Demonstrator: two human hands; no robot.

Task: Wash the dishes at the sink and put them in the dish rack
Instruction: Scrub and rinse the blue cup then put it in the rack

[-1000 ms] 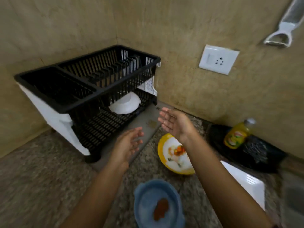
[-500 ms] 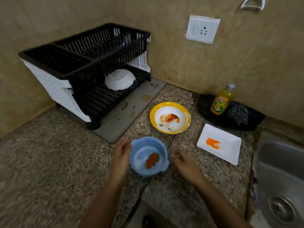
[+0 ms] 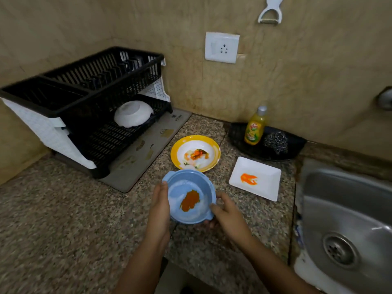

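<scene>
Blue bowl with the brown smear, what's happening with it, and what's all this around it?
A person is doing the dishes. Their left hand and right hand hold the dirty blue bowl from either side. A yellow-rimmed plate and a white square plate sit unwashed on the counter. One white bowl lies upturned in the dish rack; the sink is to the right.

Granite counter (image 3: 63, 219): mat (image 3: 135, 166), yellow plate (image 3: 176, 149), square white plate (image 3: 267, 187), black tray (image 3: 237, 134).
</scene>
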